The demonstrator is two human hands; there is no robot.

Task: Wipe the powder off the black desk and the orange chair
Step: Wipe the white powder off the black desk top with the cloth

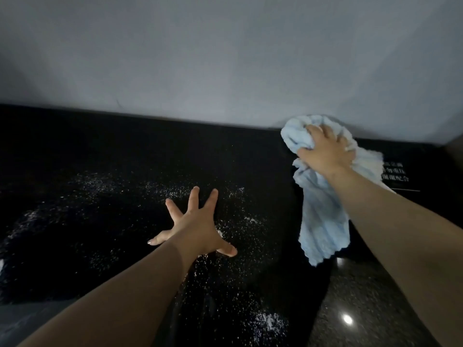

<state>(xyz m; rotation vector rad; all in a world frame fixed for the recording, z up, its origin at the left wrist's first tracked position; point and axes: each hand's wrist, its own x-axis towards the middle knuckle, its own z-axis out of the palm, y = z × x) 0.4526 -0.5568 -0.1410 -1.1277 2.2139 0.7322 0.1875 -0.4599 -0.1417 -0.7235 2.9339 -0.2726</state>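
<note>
The black desk (pixel 105 151) fills the lower half of the head view. White powder (pixel 238 221) is scattered over its middle, with a thicker clump near the front edge (pixel 269 321). My left hand (pixel 194 227) rests flat on the desk with its fingers spread wide, in the middle of the powder. My right hand (pixel 325 151) grips a bunched light blue cloth (pixel 323 216) near the desk's back right, and the cloth's loose end hangs down toward the desk. The orange chair is out of view.
A plain grey wall (pixel 225 58) rises directly behind the desk. White printed text (pixel 395 174) marks the desk's far right. A speckled dark floor (pixel 363 309) with a light reflection lies at the lower right.
</note>
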